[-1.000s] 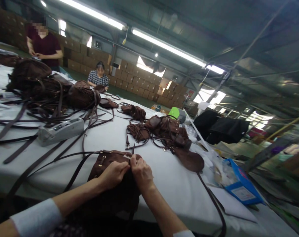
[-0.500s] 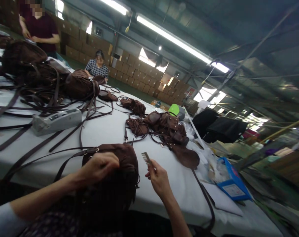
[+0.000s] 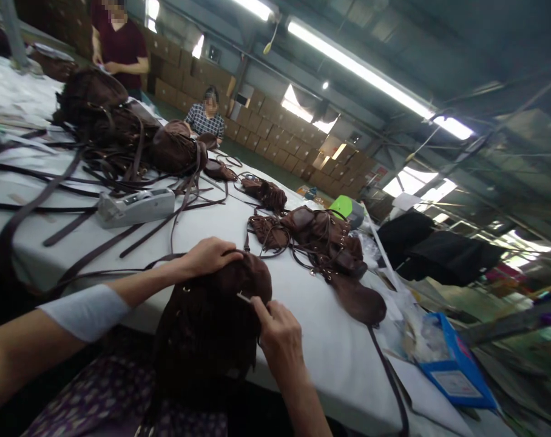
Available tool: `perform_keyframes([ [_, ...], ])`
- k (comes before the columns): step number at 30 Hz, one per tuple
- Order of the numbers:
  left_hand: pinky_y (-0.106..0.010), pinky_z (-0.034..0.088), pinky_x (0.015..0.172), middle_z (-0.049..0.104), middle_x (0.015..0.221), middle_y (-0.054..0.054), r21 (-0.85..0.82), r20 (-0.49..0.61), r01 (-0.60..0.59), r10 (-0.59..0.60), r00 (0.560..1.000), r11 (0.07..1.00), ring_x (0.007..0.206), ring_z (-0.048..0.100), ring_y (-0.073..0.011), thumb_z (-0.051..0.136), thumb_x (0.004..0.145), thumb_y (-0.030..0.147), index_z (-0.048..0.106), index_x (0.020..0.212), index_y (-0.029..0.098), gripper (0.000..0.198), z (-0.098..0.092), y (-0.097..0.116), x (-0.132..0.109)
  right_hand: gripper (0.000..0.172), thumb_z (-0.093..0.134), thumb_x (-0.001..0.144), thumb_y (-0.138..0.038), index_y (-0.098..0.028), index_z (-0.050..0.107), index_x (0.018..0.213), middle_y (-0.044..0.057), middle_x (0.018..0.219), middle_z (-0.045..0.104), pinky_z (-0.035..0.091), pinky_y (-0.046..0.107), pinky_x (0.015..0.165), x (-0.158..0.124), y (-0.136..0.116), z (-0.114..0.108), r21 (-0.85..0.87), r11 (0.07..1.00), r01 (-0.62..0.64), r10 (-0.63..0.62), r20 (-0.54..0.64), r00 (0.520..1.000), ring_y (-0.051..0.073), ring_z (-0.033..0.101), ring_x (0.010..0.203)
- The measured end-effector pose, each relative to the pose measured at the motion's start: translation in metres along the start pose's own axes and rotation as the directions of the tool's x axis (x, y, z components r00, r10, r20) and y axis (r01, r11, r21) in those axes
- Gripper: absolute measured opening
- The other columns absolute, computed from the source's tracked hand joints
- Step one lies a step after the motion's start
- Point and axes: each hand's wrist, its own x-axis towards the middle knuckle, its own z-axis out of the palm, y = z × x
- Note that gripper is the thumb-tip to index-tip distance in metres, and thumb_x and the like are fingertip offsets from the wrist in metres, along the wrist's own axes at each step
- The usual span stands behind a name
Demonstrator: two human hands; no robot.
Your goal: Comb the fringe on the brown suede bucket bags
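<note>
A brown fringed bag (image 3: 212,321) hangs over the near edge of the white table (image 3: 312,340), its fringe falling toward my lap. My left hand (image 3: 207,256) lies curved over the bag's top, pressing it down. My right hand (image 3: 275,331) is closed in a pinch on a small metal comb (image 3: 244,297), whose end touches the fringe at the bag's right side. A thin brown strap (image 3: 121,270) runs left from the bag across the table.
A grey tape dispenser (image 3: 136,206) lies among loose brown straps on the left. More brown bags (image 3: 325,243) are piled mid-table and far left (image 3: 121,127). A blue box (image 3: 457,364) sits near the right edge. Two people work at the far end.
My right hand lifted the comb away from the bag, then brought it back down onto the fringe. My left hand shifted onto the bag's top. The view swung right.
</note>
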Motion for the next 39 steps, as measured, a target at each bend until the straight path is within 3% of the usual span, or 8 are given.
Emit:
perform_keyframes([
  [5, -0.025, 0.031, 0.056, 0.064, 0.064, -0.001, 0.007, -0.087, -0.038, 0.038, 0.995, 0.999, 0.058, 0.053, -0.0135, 0.047, 0.089, 0.051, 0.066, 0.074, 0.017, 0.042, -0.042, -0.002, 0.032, 0.017, 0.056, 0.086, -0.014, -0.021, 0.061, 0.101, 0.002, 0.078, 0.058, 0.043, 0.031, 0.061, -0.065, -0.032, 0.025, 0.13, 0.913, 0.387, -0.406, 0.204, 0.891, 0.019, 0.053, 0.068],
  [11, -0.024, 0.029, 0.053, 0.06, 0.058, 0.001, 0.033, 0.088, -0.21, 0.207, 0.974, 0.977, 0.051, 0.047, -0.0111, 0.05, 0.089, 0.045, 0.067, 0.072, 0.018, 0.036, -0.044, 0.006, 0.04, 0.039, 0.037, 0.092, -0.005, -0.023, 0.055, 0.121, 0.007, 0.097, 0.059, 0.047, 0.031, 0.072, -0.037, -0.002, -0.014, 0.26, 0.961, 0.096, -0.054, -0.166, 0.985, 0.018, 0.056, 0.085],
  [14, -0.022, 0.032, 0.055, 0.064, 0.064, 0.001, -0.023, 0.149, -0.273, 0.274, 0.95, 0.962, 0.054, 0.05, -0.0108, 0.05, 0.09, 0.041, 0.069, 0.079, 0.019, 0.031, -0.032, 0.017, 0.043, 0.038, 0.04, 0.093, -0.007, -0.021, 0.053, 0.127, 0.007, 0.093, 0.062, 0.044, 0.033, 0.075, 0.003, 0.003, -0.02, 0.212, 0.971, 0.114, -0.065, -0.225, 0.972, 0.019, 0.055, 0.083],
  [17, -0.021, 0.035, 0.057, 0.066, 0.069, 0.0, -0.091, 0.194, -0.304, 0.316, 0.929, 0.948, 0.059, 0.054, -0.011, 0.049, 0.09, 0.04, 0.069, 0.081, 0.018, 0.031, -0.016, 0.016, 0.05, 0.03, 0.046, 0.091, -0.01, -0.018, 0.06, 0.116, 0.009, 0.088, 0.064, 0.041, 0.036, 0.075, 0.023, -0.002, 0.012, 0.091, 0.992, 0.086, -0.089, 0.021, 0.996, 0.022, 0.054, 0.084],
  [24, -0.024, 0.038, 0.065, 0.069, 0.084, -0.004, 0.171, 0.239, -0.218, 0.174, 0.955, 0.961, 0.075, 0.061, -0.0164, 0.046, 0.092, 0.043, 0.07, 0.092, 0.022, 0.032, 0.01, -0.023, 0.069, 0.028, 0.049, 0.084, -0.003, -0.017, 0.064, 0.102, 0.006, 0.087, 0.068, 0.041, 0.025, 0.068, -0.004, 0.003, 0.087, 0.132, 0.991, -0.037, -0.002, 0.29, 0.957, 0.018, 0.06, 0.082],
  [29, -0.044, 0.035, 0.09, 0.059, 0.119, -0.016, 0.322, 0.11, -0.122, 0.091, 0.99, 0.939, 0.108, 0.054, -0.0314, 0.051, 0.089, 0.033, 0.045, 0.136, 0.024, 0.048, 0.036, 0.0, 0.048, 0.021, 0.05, 0.086, -0.008, -0.022, 0.064, 0.093, 0.001, 0.087, 0.068, 0.039, 0.022, 0.07, -0.005, 0.003, 0.084, 0.23, 0.972, -0.042, -0.046, 0.365, 0.93, 0.014, 0.061, 0.082],
  [33, -0.062, 0.018, 0.1, 0.032, 0.147, -0.018, 0.338, 0.157, -0.119, 0.069, 0.985, 0.934, 0.13, 0.028, -0.0464, 0.055, 0.077, 0.066, 0.022, 0.147, 0.03, 0.086, 0.075, 0.006, 0.012, 0.014, 0.049, 0.091, -0.022, -0.021, 0.062, 0.086, 0.001, 0.081, 0.067, 0.035, 0.023, 0.064, -0.001, -0.009, 0.079, 0.256, 0.965, -0.056, -0.053, 0.401, 0.914, 0.015, 0.06, 0.075],
  [39, -0.051, 0.014, 0.108, 0.046, 0.134, -0.019, 0.31, 0.192, -0.149, 0.092, 0.977, 0.939, 0.126, 0.037, -0.0379, 0.047, 0.072, 0.078, 0.026, 0.145, 0.016, 0.098, 0.109, -0.03, -0.002, 0.014, 0.05, 0.092, -0.028, -0.022, 0.059, 0.083, 0.0, 0.075, 0.064, 0.03, 0.025, 0.063, -0.018, -0.032, 0.072, 0.226, 0.967, -0.117, 0.033, 0.344, 0.939, 0.016, 0.058, 0.072],
])
